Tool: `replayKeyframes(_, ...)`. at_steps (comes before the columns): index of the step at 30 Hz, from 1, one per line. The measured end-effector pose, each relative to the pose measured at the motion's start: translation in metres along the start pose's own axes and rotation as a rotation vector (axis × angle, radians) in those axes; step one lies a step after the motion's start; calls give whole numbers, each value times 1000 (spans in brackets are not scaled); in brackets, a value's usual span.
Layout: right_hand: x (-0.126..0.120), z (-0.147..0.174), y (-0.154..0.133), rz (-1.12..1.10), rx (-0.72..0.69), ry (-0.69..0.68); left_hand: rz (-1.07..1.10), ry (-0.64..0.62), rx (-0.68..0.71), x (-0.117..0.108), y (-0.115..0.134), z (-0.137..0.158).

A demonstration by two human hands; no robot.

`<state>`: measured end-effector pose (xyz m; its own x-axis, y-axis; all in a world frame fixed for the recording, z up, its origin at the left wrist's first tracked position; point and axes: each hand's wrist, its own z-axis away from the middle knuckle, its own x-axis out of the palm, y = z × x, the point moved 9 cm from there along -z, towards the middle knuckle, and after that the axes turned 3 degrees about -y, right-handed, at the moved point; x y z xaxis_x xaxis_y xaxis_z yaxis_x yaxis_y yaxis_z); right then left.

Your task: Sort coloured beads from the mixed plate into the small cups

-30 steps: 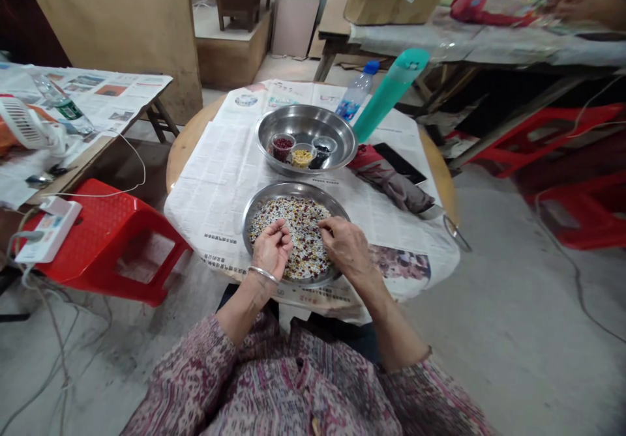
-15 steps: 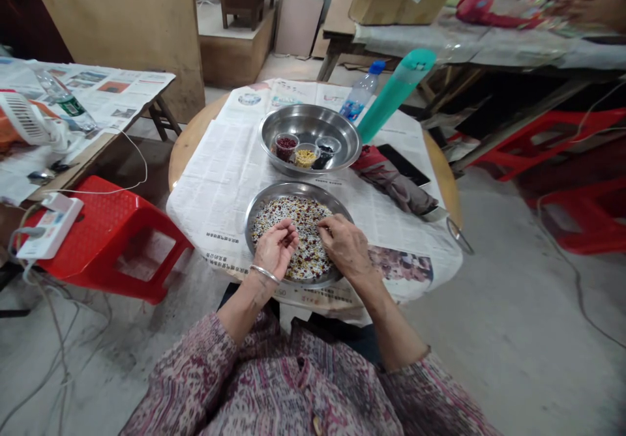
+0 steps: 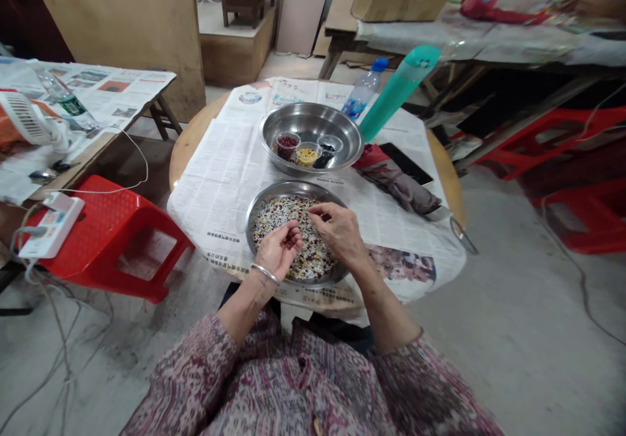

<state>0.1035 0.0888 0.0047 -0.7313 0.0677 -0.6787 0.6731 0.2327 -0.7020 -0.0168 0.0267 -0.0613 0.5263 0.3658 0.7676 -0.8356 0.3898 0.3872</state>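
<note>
A shallow steel dish (image 3: 250, 209) holds a mix of white grains and red, yellow and dark beans (image 3: 280, 212). Over its near left part is my left hand (image 3: 278, 249), palm up and cupped, fingers curled inward; whatever lies in it cannot be made out. My right hand (image 3: 340, 232) hovers over the dish's right side, thumb and forefinger pinched together, anything between them too small to see. Behind the dish, a steel basin (image 3: 313, 114) contains clear cups of red beans (image 3: 286, 144), yellow beans (image 3: 307, 156) and black beans (image 3: 325, 156).
Newspaper (image 3: 210, 182) covers the round table. Right of the basin are a blue-capped bottle (image 3: 362, 90), a green tube-shaped object (image 3: 401, 94), a folded umbrella (image 3: 398, 185) and a dark flat object (image 3: 405, 164). A red stool (image 3: 112, 234) bearing a power strip (image 3: 51, 227) stands left.
My right hand has shifted left and slightly away from me over the dish, closer to my left hand's fingertips. My left hand stays cupped, nearly in place.
</note>
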Motion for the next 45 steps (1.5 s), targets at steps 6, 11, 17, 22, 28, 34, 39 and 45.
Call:
replayKeyframes(6,31,-18,-1,266,-80,-149,31,45,-5,-2,1,0)
replayKeyframes(11,37,-19,0,386,-67,-176,35,48,-15,0,1,2)
replayKeyframes(17,24,-10,9,178,-25,-98,36,48,-15,0,1,2)
replayKeyframes(22,11,-2,17,-3,69,-64,24,33,-3,1,1,2)
replayKeyframes(28,5,6,21,-122,107,-66,5,22,24,0,2,1)
replayKeyframes(34,1,18,-38,-132,-112,-211,19,-24,37,4,1,-1)
replayKeyframes(39,7,22,-59,-115,-159,-294,49,-56,42,6,0,-1)
replayKeyframes(45,14,16,-1,-704,248,-214,29,-63,-10,8,-1,0)
